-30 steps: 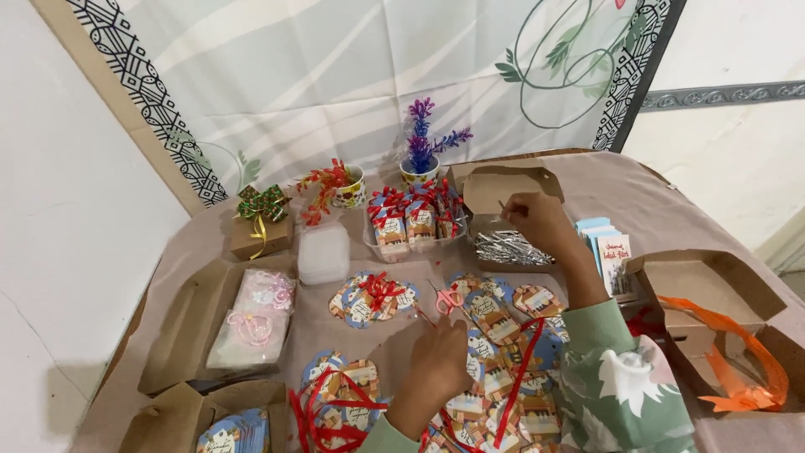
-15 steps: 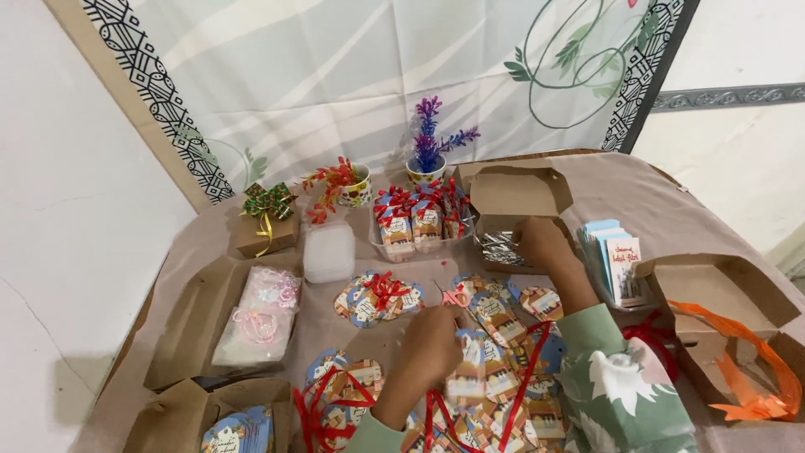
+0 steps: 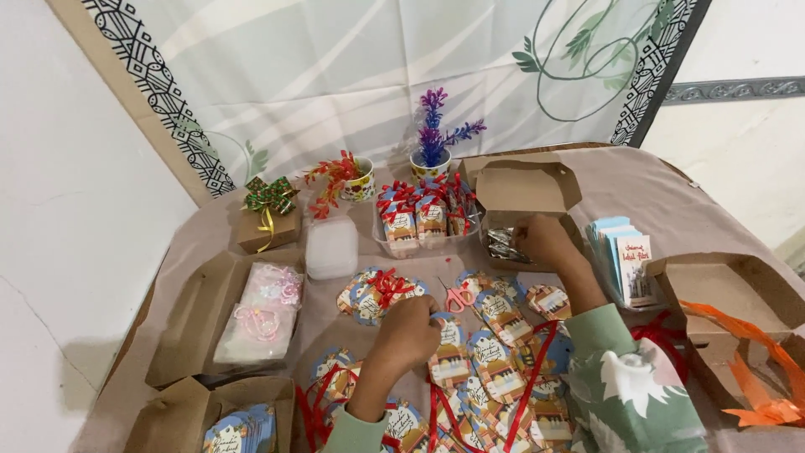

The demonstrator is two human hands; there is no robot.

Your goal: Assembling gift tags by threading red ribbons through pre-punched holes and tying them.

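My left hand (image 3: 408, 330) rests, fingers curled, on a spread of colourful printed paper tags (image 3: 495, 369) tied with red ribbon (image 3: 532, 382); what it holds is hidden. My right hand (image 3: 543, 239) reaches into an open brown cardboard box (image 3: 527, 191), fingers on the shiny silver pieces (image 3: 501, 244) inside. Small pink-handled scissors (image 3: 456, 297) lie between the hands. A clear tub (image 3: 426, 220) of ribboned tags stands just left of the box.
A purple plant pot (image 3: 433, 143), a red plant pot (image 3: 348, 178), a bowed gift box (image 3: 268, 216) and a white lidded container (image 3: 331, 247) stand behind. Open brown boxes (image 3: 197, 323) lie left, a card stack (image 3: 627, 260) and orange ribbon (image 3: 750, 369) right.
My right hand has drawn back slightly and dipped into the open box onto the silver pieces. My left hand has shifted a little over the tags. The view has tilted down slightly.
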